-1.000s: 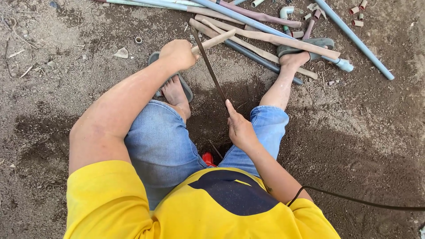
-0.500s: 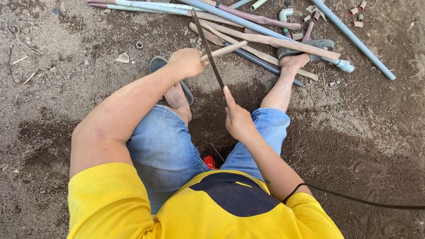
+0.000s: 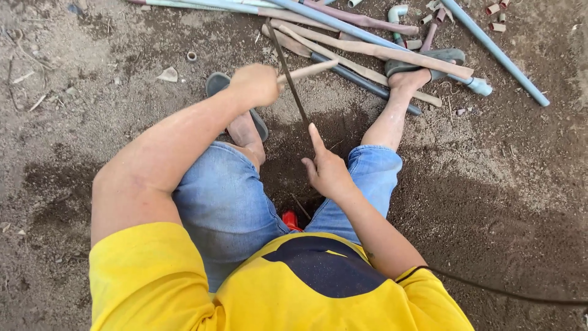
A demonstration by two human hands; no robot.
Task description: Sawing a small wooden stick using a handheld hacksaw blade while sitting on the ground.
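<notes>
I sit on dirt ground with my legs spread. My left hand [image 3: 254,83] is shut around a short tan pipe piece [image 3: 309,70] that sticks out to the right. A thin dark saw blade [image 3: 288,79] crosses that piece at an angle. My right hand [image 3: 327,173] grips the blade's near end, with the index finger stretched along it. My right foot [image 3: 409,78] rests against the pipe pile; my left foot [image 3: 245,129] lies on a grey sandal [image 3: 215,81].
Long blue, grey and tan pipes [image 3: 380,49] lie piled at the top, with a white elbow fitting [image 3: 397,12] and small brown fittings [image 3: 495,10]. A red object [image 3: 291,219] shows between my legs. A black cable [image 3: 502,294] runs off right.
My right hand slid the blade a little away from me and back, across the tan piece. My left hand shifted slightly right and kept its grip.
</notes>
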